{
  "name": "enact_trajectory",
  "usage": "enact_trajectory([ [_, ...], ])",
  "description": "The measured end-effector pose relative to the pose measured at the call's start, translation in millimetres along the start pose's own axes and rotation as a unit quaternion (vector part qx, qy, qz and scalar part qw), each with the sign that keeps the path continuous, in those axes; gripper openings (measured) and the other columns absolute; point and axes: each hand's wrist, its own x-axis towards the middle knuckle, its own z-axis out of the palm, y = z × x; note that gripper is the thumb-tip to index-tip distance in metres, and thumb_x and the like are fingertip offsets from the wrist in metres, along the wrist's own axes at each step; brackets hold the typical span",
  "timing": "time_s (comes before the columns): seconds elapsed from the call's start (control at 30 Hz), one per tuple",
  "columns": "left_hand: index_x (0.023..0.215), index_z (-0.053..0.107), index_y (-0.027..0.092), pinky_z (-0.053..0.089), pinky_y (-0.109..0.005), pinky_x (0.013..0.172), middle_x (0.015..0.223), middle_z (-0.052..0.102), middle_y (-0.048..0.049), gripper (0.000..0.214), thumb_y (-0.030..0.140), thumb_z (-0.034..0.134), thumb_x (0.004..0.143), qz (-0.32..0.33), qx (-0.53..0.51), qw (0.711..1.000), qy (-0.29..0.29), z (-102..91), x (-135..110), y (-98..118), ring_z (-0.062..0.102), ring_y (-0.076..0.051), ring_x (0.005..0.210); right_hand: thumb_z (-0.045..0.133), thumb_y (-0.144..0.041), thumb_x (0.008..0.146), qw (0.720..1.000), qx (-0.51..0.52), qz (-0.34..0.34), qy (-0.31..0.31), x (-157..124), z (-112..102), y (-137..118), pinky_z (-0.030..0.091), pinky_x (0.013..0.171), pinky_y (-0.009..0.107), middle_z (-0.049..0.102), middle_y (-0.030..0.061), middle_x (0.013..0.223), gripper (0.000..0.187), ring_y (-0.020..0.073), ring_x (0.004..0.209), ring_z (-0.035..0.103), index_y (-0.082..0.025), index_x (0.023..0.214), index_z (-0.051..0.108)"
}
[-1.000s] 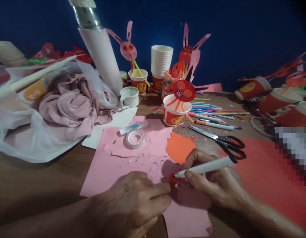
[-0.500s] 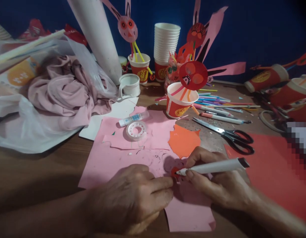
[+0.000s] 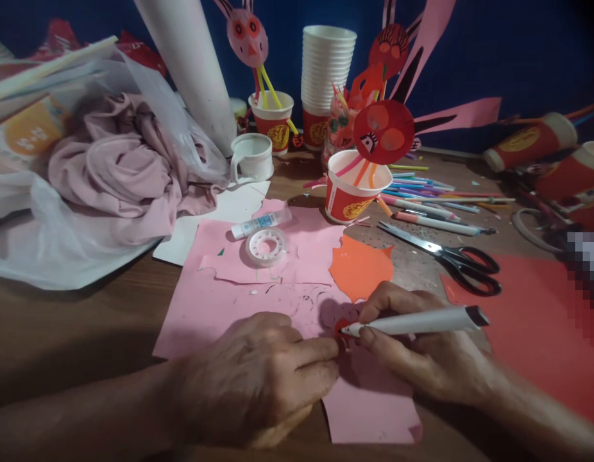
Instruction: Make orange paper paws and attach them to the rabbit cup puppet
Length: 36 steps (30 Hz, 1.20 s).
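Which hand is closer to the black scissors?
The right hand. It holds a white marker just in front of the scissors, a little to their left. The left hand rests on the pink paper, much farther left.

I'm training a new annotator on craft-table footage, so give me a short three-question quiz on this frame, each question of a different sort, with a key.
1. True or false: the right hand holds a white marker pen in its grip.
2. What lies closest to the clear round tape roll on the pink paper sheet?
A. black-handled scissors
B. small white glue tube
C. stack of white paper cups
3. What small thing do the left hand fingertips press where the pen tip meets the sheet?

Key
1. True.
2. B.
3. A small red paper piece, mostly hidden by the fingers.
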Motion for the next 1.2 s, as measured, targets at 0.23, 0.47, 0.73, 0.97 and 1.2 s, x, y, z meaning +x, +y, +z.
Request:
enact_trajectory([
  [0.23, 0.091, 0.053, 0.017, 0.040, -0.029, 0.050, 0.096, 0.062, -0.0034, 0.016, 0.014, 0.042, 0.080, 0.000, -0.007, 1.000, 0.003, -0.4, 0.3, 0.3, 0.054, -0.015, 0.063, 0.057, -0.023, 0.075, 1.000, -0.006, 0.008, -0.005, -3.9, -0.5, 4.8, 0.038, 0.042, 0.020, 0.061, 0.0000, 0.059, 0.005, 0.0098, 0.048, 0.052, -0.019, 0.072, 0.058],
  [0.47, 0.085, 0.052, 0.017, 0.036, -0.028, 0.047, 0.096, 0.062, -0.0022, 0.012, 0.014, 0.044, 0.077, -0.005, -0.012, 1.000, -0.004, 0.0, 1.8, 0.4, 0.050, -0.013, 0.058, 0.059, -0.025, 0.074, 0.999, -0.036, 0.018, -0.002, -3.5, 0.7, 6.1, 0.038, 0.045, 0.022, 0.064, -0.0003, 0.061, 0.004, 0.0107, 0.050, 0.054, -0.020, 0.073, 0.060],
  [0.73, 0.081, 0.053, 0.017, 0.035, -0.027, 0.046, 0.090, 0.062, -0.0026, 0.011, 0.012, 0.045, 0.077, -0.005, -0.019, 1.000, 0.000, -1.9, 3.0, 0.2, 0.049, -0.013, 0.056, 0.056, -0.025, 0.076, 0.998, -0.061, -0.008, -0.005, 0.7, 1.6, 3.4, 0.038, 0.043, 0.021, 0.062, -0.0011, 0.057, 0.008, 0.0096, 0.047, 0.053, -0.020, 0.070, 0.057],
  [0.97, 0.078, 0.052, 0.017, 0.033, -0.028, 0.044, 0.086, 0.060, -0.0014, 0.009, 0.012, 0.045, 0.076, -0.006, -0.023, 1.000, -0.008, -2.2, 4.1, 0.4, 0.048, -0.012, 0.055, 0.055, -0.022, 0.076, 0.998, -0.056, 0.004, 0.001, 0.7, 1.7, 4.0, 0.038, 0.044, 0.021, 0.063, -0.0011, 0.059, 0.007, 0.0094, 0.048, 0.054, -0.020, 0.070, 0.057],
  [1.2, 0.077, 0.051, 0.017, 0.031, -0.028, 0.043, 0.084, 0.060, -0.0002, 0.010, 0.012, 0.043, 0.077, -0.013, -0.035, 0.999, -0.013, 0.1, 5.1, -0.1, 0.047, -0.012, 0.053, 0.054, -0.019, 0.074, 0.998, -0.061, -0.014, 0.013, 1.7, -0.4, 4.8, 0.035, 0.042, 0.021, 0.060, -0.0013, 0.056, 0.008, 0.0085, 0.045, 0.051, -0.019, 0.068, 0.058],
])
